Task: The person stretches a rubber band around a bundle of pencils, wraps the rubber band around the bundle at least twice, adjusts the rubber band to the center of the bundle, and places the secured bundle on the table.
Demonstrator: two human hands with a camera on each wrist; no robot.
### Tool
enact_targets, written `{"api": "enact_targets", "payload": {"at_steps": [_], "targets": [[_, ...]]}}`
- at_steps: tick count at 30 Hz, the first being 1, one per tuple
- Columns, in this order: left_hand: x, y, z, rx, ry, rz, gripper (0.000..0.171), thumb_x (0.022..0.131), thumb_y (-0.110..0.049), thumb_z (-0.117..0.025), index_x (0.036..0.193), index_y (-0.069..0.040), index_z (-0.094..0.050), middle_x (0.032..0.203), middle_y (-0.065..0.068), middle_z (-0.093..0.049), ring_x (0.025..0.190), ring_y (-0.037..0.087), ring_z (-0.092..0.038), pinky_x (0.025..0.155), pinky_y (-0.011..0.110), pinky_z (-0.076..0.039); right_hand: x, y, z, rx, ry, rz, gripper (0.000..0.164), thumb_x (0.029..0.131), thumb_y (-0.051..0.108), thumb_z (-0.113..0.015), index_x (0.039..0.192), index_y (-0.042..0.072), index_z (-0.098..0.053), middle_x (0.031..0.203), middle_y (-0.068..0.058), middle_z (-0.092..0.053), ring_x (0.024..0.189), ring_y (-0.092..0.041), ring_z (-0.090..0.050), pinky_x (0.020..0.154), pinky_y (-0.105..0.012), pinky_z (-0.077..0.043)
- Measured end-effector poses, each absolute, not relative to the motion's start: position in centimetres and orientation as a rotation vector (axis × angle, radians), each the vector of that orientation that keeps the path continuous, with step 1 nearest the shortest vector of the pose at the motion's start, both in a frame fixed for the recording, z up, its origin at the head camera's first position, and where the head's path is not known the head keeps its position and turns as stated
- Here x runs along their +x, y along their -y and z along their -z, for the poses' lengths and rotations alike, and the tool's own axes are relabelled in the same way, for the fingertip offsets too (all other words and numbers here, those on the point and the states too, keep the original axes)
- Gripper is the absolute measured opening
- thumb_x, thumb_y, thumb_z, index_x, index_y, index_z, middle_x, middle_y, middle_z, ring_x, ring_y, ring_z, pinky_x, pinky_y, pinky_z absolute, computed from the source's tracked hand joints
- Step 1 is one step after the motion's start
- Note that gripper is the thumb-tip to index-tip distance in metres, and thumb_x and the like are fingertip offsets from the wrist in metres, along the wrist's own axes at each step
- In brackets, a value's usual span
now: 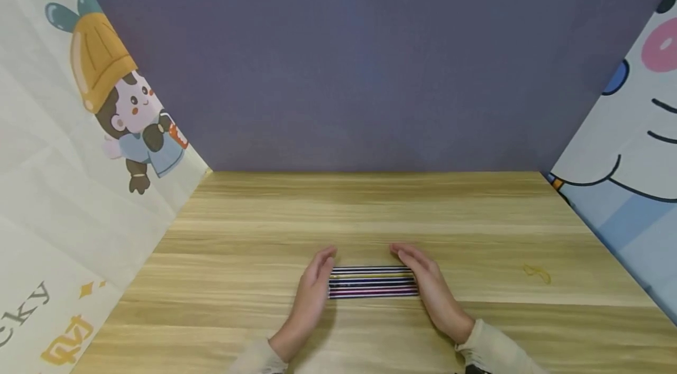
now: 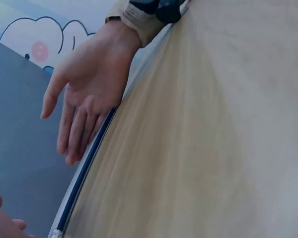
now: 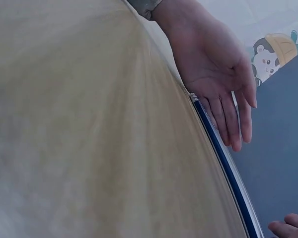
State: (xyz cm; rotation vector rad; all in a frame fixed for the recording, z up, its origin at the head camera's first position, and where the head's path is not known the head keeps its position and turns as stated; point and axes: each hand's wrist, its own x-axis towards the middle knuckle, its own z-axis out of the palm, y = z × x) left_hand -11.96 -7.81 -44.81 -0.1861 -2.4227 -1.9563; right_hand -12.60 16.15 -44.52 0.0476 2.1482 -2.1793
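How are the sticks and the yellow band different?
The sticks are straight; the yellow band is curvy. The sticks show several colours; the band is just yellow. The sticks lie between the left hand and right hand; the band lies apart, untouched. Both lie on the table.

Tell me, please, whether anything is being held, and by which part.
Nothing is held; the left hand and right hand only flank the pencils, one at each end.

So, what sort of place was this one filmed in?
Probably a small screened-off booth set up for tabletop work: a wood-grain tabletop, a plain grey-blue panel closing off the back, and cartoon-printed sheets on both sides.
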Motion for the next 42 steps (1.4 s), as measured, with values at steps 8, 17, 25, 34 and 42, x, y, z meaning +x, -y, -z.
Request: {"api": "enact_targets", "payload": {"at_steps": [8, 17, 25, 34, 42], "targets": [[-13.2, 8.4, 44.4, -0.186, 2.356, 1.984, 0.043, 0.108, -0.032, -0.041, 0.14, -0.004, -0.05, 0.144, 0.014, -0.052, 0.136, 0.034, -0.045, 0.116, 0.055, -0.03, -12.6, -16.5, 44.6, 0.09, -2.172, 2.185, 0.046, 0.103, 0.037, -0.053, 0.138, 0.007, -0.057, 0.14, -0.004, -0.058, 0.135, -0.012, -0.044, 0.111, -0.016, -0.029], [-12.9, 7.4, 45.7, -0.141, 2.28, 2.069, 0.045, 0.108, -0.037, -0.037, 0.14, -0.008, -0.052, 0.147, 0.007, -0.051, 0.141, 0.029, -0.039, 0.12, 0.054, -0.022, -12.0, -16.0, 44.7, 0.081, -2.15, 2.191, 0.047, 0.103, 0.037, -0.052, 0.137, 0.006, -0.056, 0.143, -0.008, -0.055, 0.139, -0.021, -0.04, 0.12, -0.042, -0.02], [-13.1, 7.3, 45.2, -0.137, 2.279, 2.106, 0.04, 0.107, -0.028, -0.044, 0.137, -0.003, -0.052, 0.146, 0.012, -0.051, 0.137, 0.031, -0.044, 0.119, 0.052, -0.027, -12.1, -16.0, 44.7, 0.022, -2.083, 2.228, 0.05, 0.103, 0.036, -0.051, 0.138, 0.001, -0.055, 0.146, -0.011, -0.052, 0.141, -0.022, -0.037, 0.12, -0.036, -0.02], [-14.6, 11.1, 42.1, -0.312, 2.612, 2.02, 0.044, 0.101, -0.024, -0.057, 0.138, 0.0, -0.051, 0.136, 0.018, -0.057, 0.129, 0.035, -0.051, 0.113, 0.055, -0.036, -12.7, -19.2, 43.4, -0.228, -2.07, 2.034, 0.052, 0.105, 0.032, -0.05, 0.149, 0.005, -0.04, 0.155, -0.011, -0.038, 0.146, -0.029, -0.028, 0.121, -0.054, -0.016], [-13.5, 14.1, 41.1, -0.959, 2.989, 1.126, 0.069, 0.089, -0.033, -0.074, 0.146, -0.008, -0.046, 0.155, 0.019, -0.037, 0.142, 0.04, -0.034, 0.114, 0.061, -0.03, -12.2, -21.7, 42.9, -0.637, -2.57, 1.311, 0.077, 0.09, 0.037, -0.074, 0.152, 0.012, -0.037, 0.154, -0.009, -0.041, 0.141, -0.036, -0.036, 0.11, -0.063, -0.034]]}}
